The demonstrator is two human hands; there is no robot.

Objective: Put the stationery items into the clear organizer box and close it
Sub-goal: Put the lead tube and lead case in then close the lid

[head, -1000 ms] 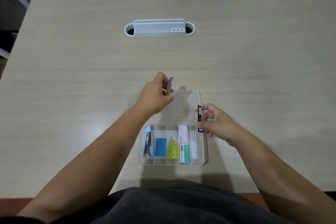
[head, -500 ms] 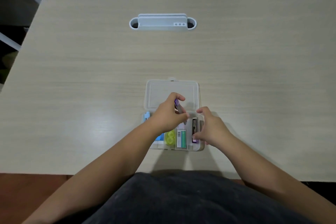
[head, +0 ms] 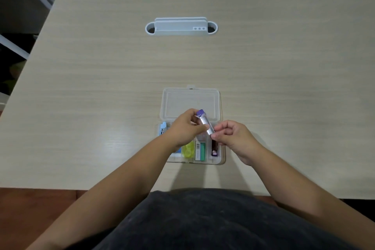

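Note:
The clear organizer box point(head: 222, 156) lies open near the table's front edge, its lid point(head: 190, 102) flat behind it. Inside I see a light blue item point(head: 163, 128) at the left, a yellow-green tape dispenser point(head: 188, 151), a white and green box point(head: 200, 151) and a dark purple lead case point(head: 214, 148) at the right. Above the box my left hand point(head: 185, 128) pinches a slim silver tube with a purple cap point(head: 205, 122). My right hand point(head: 231, 135) grips the tube's lower end. My left hand hides the middle compartments.
A grey cable port with a raised cover point(head: 181, 26) is set in the beige table point(head: 101, 87) far behind the box. The table's left edge runs diagonally at the upper left, with dark floor beyond it. My dark-clothed torso fills the bottom.
The dark purple case left my right hand and now lies in the box's right compartment. My right hand has come up to the silver tube, which my left hand brought over the box.

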